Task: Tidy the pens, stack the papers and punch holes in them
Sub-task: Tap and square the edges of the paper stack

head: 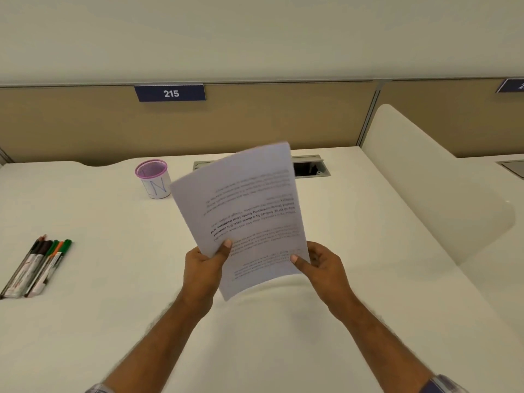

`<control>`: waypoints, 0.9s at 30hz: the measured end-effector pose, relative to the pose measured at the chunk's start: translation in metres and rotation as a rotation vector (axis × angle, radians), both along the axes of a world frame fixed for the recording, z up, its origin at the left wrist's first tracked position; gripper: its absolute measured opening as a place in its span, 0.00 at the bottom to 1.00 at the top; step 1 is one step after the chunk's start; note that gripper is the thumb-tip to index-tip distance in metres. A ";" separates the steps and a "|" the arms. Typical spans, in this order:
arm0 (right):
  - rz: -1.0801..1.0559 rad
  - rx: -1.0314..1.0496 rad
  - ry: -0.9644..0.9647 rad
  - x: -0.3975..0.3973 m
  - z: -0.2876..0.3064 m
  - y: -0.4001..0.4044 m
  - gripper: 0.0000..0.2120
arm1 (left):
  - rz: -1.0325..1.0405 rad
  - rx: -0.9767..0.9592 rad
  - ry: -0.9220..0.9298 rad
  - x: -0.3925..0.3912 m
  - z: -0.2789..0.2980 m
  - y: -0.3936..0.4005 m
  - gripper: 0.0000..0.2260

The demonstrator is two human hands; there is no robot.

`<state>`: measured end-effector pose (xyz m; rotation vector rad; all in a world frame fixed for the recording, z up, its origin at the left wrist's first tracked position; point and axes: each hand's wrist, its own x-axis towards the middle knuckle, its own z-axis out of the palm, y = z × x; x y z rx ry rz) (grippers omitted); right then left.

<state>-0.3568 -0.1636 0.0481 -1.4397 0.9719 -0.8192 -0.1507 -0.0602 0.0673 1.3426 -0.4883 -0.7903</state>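
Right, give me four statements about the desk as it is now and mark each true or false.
1. Both hands hold the papers, left hand and right hand near the bottom edge. True.
2. The pens stand in the pen cup. False: they lie on the desk, far left.
3. The sign on the partition reads 215. True.
4. The papers lie flat on the desk. False: they are held up off it.

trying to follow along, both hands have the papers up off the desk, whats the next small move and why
Probably lower the papers and tap their bottom edge on the desk to square them. Left hand and right hand pinch the lower corners, and the sheets are tilted in the air.
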 end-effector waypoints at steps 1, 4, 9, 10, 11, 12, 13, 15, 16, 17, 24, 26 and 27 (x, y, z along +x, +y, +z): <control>-0.051 0.012 0.015 0.000 0.000 -0.001 0.17 | 0.009 -0.022 0.020 0.001 0.003 -0.001 0.07; -0.141 0.181 -0.003 0.003 0.003 -0.003 0.33 | 0.008 -0.097 0.056 0.001 0.014 -0.003 0.13; 0.046 0.389 -0.315 0.012 0.012 0.008 0.26 | -0.018 -0.168 0.201 -0.005 0.023 -0.006 0.19; 0.103 0.409 -0.383 0.015 0.013 0.010 0.23 | -0.031 -0.185 0.234 -0.007 0.024 -0.006 0.19; 0.147 0.435 -0.453 0.018 0.015 0.012 0.23 | -0.042 -0.201 0.272 -0.009 0.025 -0.007 0.19; 0.171 0.458 -0.515 0.021 0.017 0.013 0.23 | -0.052 -0.214 0.314 -0.012 0.025 -0.007 0.18; 0.175 0.474 -0.565 0.023 0.019 0.013 0.22 | -0.061 -0.223 0.358 -0.014 0.024 -0.007 0.18; 0.133 0.488 -0.616 0.024 0.023 0.012 0.20 | -0.068 -0.229 0.437 -0.019 0.022 -0.008 0.18; 0.107 0.491 -0.615 0.024 0.024 0.011 0.20 | -0.066 -0.225 0.468 -0.020 0.021 -0.008 0.18; 0.088 0.489 -0.599 0.023 0.024 0.010 0.19 | -0.063 -0.216 0.489 -0.021 0.020 -0.008 0.19; 0.026 0.362 -0.423 0.007 0.034 -0.006 0.16 | -0.068 -0.127 0.550 0.007 0.020 0.000 0.12; 0.038 0.329 -0.395 -0.002 0.038 -0.012 0.15 | -0.067 -0.122 0.536 0.024 0.019 0.004 0.12; 0.054 0.310 -0.384 -0.006 0.041 -0.015 0.15 | -0.070 -0.137 0.519 0.034 0.019 0.007 0.14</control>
